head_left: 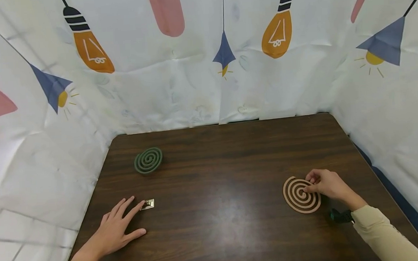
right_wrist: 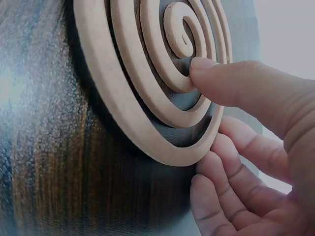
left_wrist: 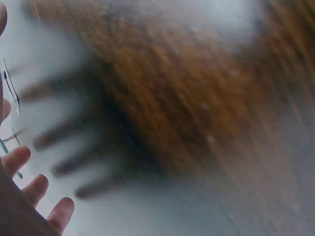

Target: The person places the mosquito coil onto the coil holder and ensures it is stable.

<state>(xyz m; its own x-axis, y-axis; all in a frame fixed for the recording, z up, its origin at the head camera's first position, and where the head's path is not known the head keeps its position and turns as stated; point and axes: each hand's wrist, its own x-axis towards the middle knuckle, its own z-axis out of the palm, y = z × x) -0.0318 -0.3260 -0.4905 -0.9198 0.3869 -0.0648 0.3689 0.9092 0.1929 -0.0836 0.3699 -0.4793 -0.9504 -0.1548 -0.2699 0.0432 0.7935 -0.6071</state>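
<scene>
At the right of the table, my right hand [head_left: 329, 184] pinches a tan mosquito coil [head_left: 293, 197] by its right side. In the right wrist view the thumb lies over the rings of the coil [right_wrist: 128, 118], and the other fingers curl at its edge. My left hand [head_left: 111, 232] is spread with straight fingers over the table's left side. Its index fingertip meets the left end of a small shiny metal piece [head_left: 149, 204]; whether it presses on it I cannot tell. A dark green mosquito coil [head_left: 148, 160] lies farther back on the left.
The dark wood-grain table [head_left: 214, 165] has its back edge along a white curtain [head_left: 199, 87] printed with lamps and bulbs. Similar cloth hangs on the left and right sides. A dark band is worn on the right wrist. The left wrist view is mostly blurred table surface.
</scene>
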